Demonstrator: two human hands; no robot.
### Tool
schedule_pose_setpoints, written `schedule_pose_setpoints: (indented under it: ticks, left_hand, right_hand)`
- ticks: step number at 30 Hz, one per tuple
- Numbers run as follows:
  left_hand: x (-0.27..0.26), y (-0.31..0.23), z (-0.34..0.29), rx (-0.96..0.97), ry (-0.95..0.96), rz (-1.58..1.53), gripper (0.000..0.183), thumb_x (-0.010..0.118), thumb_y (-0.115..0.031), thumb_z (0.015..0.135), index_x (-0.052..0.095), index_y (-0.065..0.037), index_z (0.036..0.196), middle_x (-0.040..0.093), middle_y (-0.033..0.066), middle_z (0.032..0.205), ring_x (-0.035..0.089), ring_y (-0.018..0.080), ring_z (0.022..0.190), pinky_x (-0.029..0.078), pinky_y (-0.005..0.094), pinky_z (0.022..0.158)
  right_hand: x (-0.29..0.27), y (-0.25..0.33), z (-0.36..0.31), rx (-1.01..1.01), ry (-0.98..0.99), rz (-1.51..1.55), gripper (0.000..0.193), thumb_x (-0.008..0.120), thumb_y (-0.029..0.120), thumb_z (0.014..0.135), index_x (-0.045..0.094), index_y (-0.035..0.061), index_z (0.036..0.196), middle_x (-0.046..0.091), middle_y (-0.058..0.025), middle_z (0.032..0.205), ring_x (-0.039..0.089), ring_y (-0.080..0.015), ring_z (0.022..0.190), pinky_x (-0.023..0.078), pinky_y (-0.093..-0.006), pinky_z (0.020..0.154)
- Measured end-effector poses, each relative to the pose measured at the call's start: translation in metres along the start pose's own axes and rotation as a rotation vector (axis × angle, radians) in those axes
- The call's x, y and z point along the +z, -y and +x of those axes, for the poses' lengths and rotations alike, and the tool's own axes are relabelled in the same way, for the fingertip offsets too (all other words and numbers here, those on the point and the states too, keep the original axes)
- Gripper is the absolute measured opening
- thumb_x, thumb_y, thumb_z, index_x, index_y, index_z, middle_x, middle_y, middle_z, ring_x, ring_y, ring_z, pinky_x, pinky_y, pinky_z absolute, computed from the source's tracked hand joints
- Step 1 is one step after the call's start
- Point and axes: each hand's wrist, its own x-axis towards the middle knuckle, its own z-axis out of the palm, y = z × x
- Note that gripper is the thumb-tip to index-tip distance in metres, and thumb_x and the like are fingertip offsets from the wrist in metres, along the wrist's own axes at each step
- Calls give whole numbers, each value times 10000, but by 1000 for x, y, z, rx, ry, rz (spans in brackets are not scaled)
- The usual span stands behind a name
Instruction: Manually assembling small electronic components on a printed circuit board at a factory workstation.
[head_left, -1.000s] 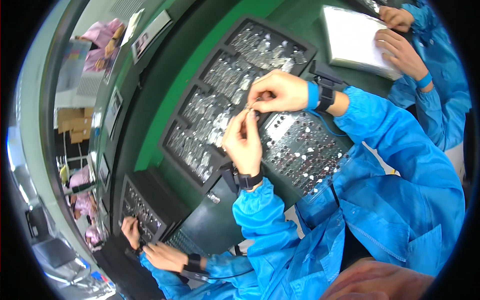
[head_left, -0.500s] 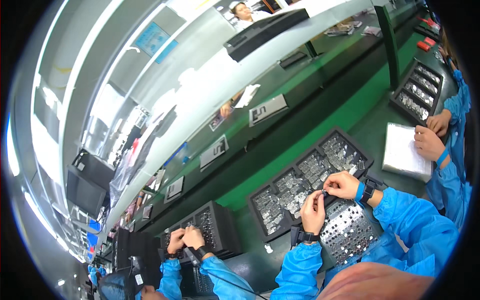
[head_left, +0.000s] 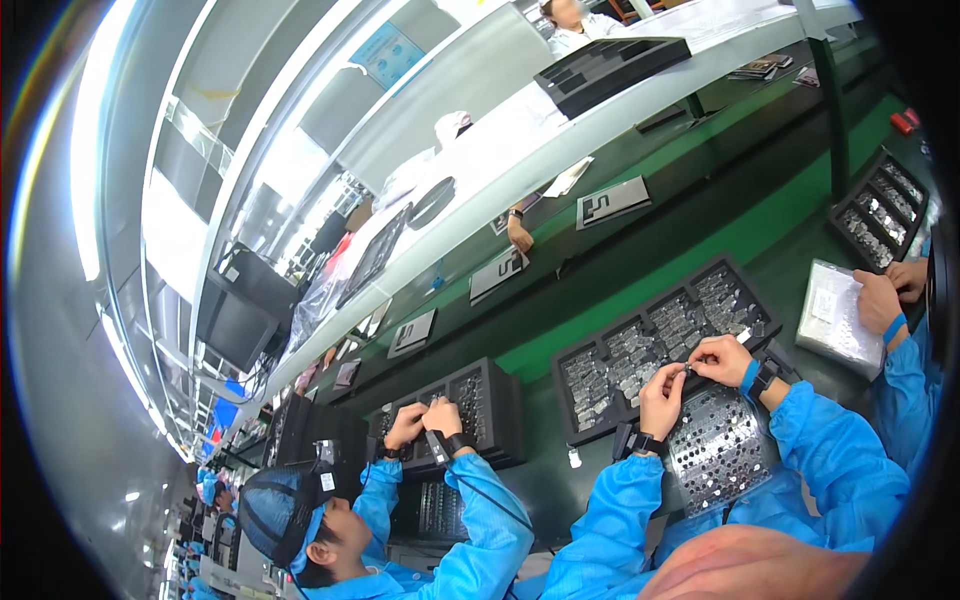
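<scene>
- Left hand (head_left: 660, 402) and right hand (head_left: 720, 360): together, fingertips pinched on a small dark piece (head_left: 686, 369); its details cannot be told.
- Piece location: above near edge of black compartmented tray (head_left: 597, 431).
- Dotted sheet (head_left: 722, 455): just below the hands.

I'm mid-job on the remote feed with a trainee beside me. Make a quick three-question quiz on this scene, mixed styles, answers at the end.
1. Multiple choice: where does the camera wearer have a blue band?
A) left wrist
B) right wrist
C) both wrists

2. True or false: the wearer's left hand and right hand are working with their fingertips close together.

3. Fill in: the dotted sheet lies ____ the wearer than the divided black tray does (nearer to / farther from).

Key:
1. B
2. True; a small dark part shows between them.
3. nearer to
</scene>
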Motion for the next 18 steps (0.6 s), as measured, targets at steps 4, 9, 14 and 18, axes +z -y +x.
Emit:
schedule_pose_setpoints:
  ticks: [4, 9, 14, 18]
  left_hand:
    - [-2, 7, 1, -80, 56, -54, 165, 683, -95, 974, 708, -35, 1126, 672, -20, 830, 587, 44, 709, 483, 213, 629]
    - [-5, 25, 5, -85, 111, -48, 173, 684, -103, 975, 715, -36, 1132, 676, -24, 830, 583, 43, 705, 481, 211, 627]
    - [-8, 47, -1, -34, 65, -73, 175, 689, -110, 975, 722, -43, 1133, 694, -25, 874, 586, 38, 723, 473, 206, 634]
    - [-7, 30, 3, -113, 155, -74, 176, 682, -99, 979, 715, -36, 1140, 693, -24, 909, 585, 41, 745, 471, 205, 649]
  right_hand:
    - [-4, 2, 1, -15, 26, -12, 142, 739, 146, 829, 768, 39, 918, 671, -90, 766, 612, -191, 619, 472, -332, 576]
    - [-5, 1, 2, 7, 54, -52, 166, 760, 190, 837, 780, 54, 929, 700, -100, 809, 648, -211, 650, 499, -336, 597]
    - [0, -9, 6, 33, 107, -60, 185, 725, 229, 864, 786, 92, 973, 731, -97, 893, 695, -242, 742, 551, -357, 686]
    - [-6, -13, -2, 35, 121, -82, 220, 711, 267, 879, 786, 92, 989, 735, -97, 918, 701, -256, 811, 554, -366, 742]
